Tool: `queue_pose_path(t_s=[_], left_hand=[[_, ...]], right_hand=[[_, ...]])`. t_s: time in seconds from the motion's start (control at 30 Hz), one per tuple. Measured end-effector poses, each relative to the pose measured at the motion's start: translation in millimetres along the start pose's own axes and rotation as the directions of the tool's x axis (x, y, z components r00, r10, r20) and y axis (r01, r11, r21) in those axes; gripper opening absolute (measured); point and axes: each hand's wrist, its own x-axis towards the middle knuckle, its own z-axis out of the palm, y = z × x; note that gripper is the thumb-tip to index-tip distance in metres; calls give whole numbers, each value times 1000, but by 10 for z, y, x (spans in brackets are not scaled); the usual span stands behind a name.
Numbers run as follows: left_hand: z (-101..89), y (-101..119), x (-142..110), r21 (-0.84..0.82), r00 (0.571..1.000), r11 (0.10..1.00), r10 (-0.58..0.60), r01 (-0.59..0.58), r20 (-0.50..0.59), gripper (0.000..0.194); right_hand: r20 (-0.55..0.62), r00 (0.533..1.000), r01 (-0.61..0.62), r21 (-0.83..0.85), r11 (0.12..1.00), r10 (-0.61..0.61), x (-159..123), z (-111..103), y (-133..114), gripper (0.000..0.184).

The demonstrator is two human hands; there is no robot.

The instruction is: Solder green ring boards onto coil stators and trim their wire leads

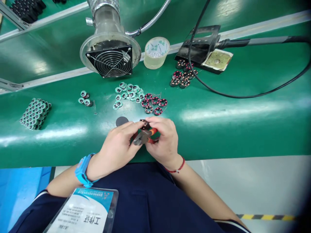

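Observation:
My left hand (118,147) is closed, its fingertips pinching a small motor stator (145,124), a dark ring with copper windings. My right hand (165,137) is wrapped round orange-handled cutting pliers (143,138), their metal jaws pointing left below the stator. The fingertips of my right hand also touch or nearly touch the stator's right side. Both hands meet just above the bench's front edge. Beyond them lie several wound stators (155,101) with pink or copper tops and loose wire ends. Left of these is a scatter of small green ring-shaped circuit boards (131,94).
A dark disc (121,121) lies beside my left hand. Stacked green-topped parts (35,114) and a small group of them (85,100) sit left. Behind are a fume extractor fan (113,61), a tape roll (156,53), more stators (183,75) and a soldering iron holder (201,48) with a looping cable.

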Motion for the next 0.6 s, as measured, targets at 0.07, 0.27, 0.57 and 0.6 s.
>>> queue_pose_path(t_s=[0.07,0.27,0.57,0.6], left_hand=[[9,-19,-8,-50,1000,999,7,-6,14,25],[55,-79,-29,-381,995,921,-98,79,-31,22],[53,-82,-4,-789,938,524,-290,322,191,30],[53,-89,-10,-794,935,512,-296,328,195,29]], right_hand=[[-13,998,61,-58,996,-61,8,5,6,38],[-13,991,132,-22,991,-132,10,1,8,37],[-57,987,148,-37,988,-150,23,5,-43,32],[-64,985,155,-42,987,-158,24,5,-45,31]])
